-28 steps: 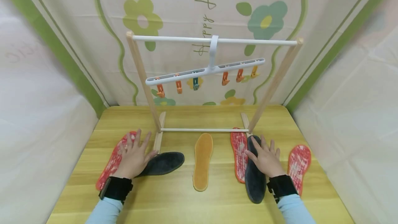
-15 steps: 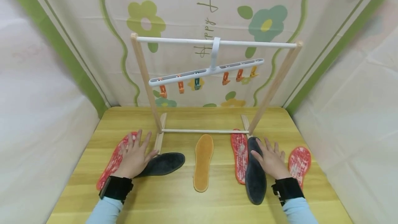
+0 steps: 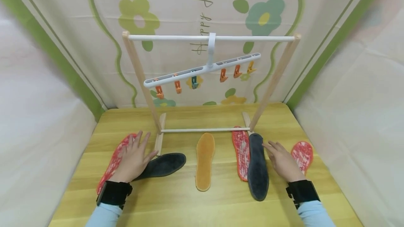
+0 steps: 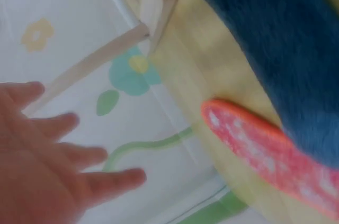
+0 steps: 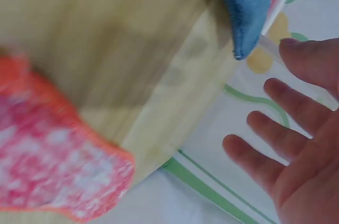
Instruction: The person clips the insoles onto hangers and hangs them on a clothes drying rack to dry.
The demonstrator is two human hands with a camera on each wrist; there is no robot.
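Dark insole (image 3: 257, 167) beside right hand (image 3: 284, 162)

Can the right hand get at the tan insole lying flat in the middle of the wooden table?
Probably yes. The right hand hovers open beside the dark insole; the tan insole lies uncovered further left, past the red patterned insole.

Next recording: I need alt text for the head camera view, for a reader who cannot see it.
Two open hands lie on a wooden table among insoles: the left hand on a red insole and a dark insole, the right hand beside another dark insole. Behind stands a small drying rack with a clip hanger.
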